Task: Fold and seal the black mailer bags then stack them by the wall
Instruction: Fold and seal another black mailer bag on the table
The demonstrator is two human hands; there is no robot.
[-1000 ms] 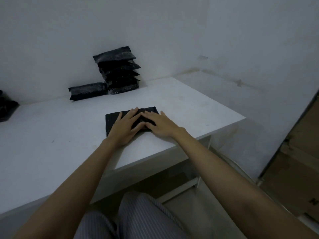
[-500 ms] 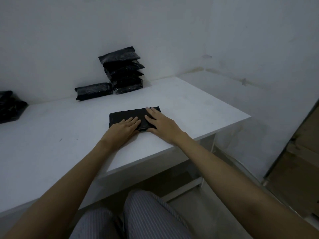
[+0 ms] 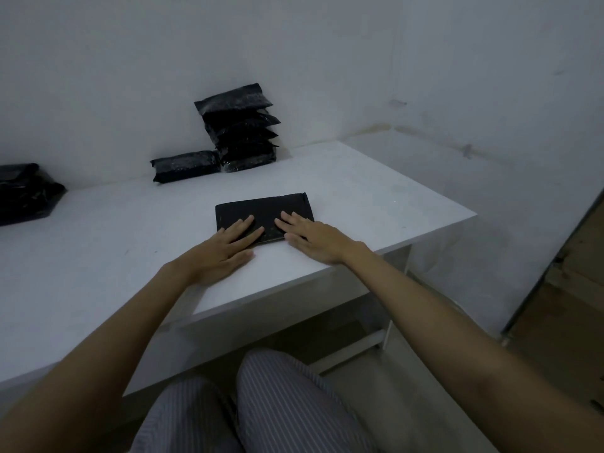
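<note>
A: Two bare hands lie flat on one folded black plastic mailer bag [image 3: 261, 212], which sits on the white rectangular table [image 3: 376, 197] near its front edge.

B: How do the hands lie?

A: The left hand [image 3: 225, 248] has straight fingers spread over the bag's near left part, with the thumb on the tabletop. The right hand [image 3: 312, 237] is also flat, fingers extended across the bag's near right part. Neither curls round anything; both press down with open palms.

B: And the finished ones?

A: A stack of shiny black sealed mailer bags [image 3: 243, 129] leans against the pale wall [image 3: 130, 76] at the table's back edge. Just beside it, to the left, a single sealed black bag [image 3: 184, 165] lies flat, touching the stack's base or nearly so; I cannot tell which.

B: Anything else?

A: A heap of loose black bags [image 3: 24, 194] rests at the far left, well apart from the hands. Grey striped trousers [image 3: 261, 410] show below the table.
</note>
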